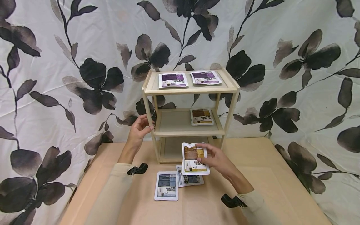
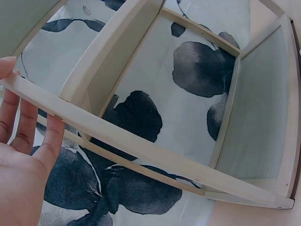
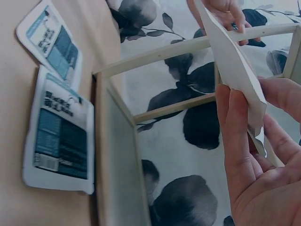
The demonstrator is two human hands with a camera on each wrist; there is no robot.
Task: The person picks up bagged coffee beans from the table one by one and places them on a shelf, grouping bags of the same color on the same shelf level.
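My right hand [image 1: 215,157] pinches a flat white pouch with a brown and yellow label [image 1: 193,167] between thumb and fingers. The pouch hangs in front of the lowest shelf, and in the right wrist view its plain white back [image 3: 237,70] shows. My left hand [image 1: 138,128] grips the left front post of a pale wooden three-tier rack [image 1: 194,132], thumb on one side and fingers [image 2: 26,125] on the other. One brown-labelled pouch [image 1: 202,117] lies on the right of the middle shelf. Two purple-labelled pouches [image 1: 173,80] lie side by side on the top shelf.
Before the rack, a blue-labelled pouch [image 1: 166,186] lies on the tan table [image 1: 247,168]. A second blue-labelled pouch [image 1: 191,180] beside it is partly hidden under the held one in the head view. A flower-patterned cloth [image 1: 98,47] hangs behind the rack.
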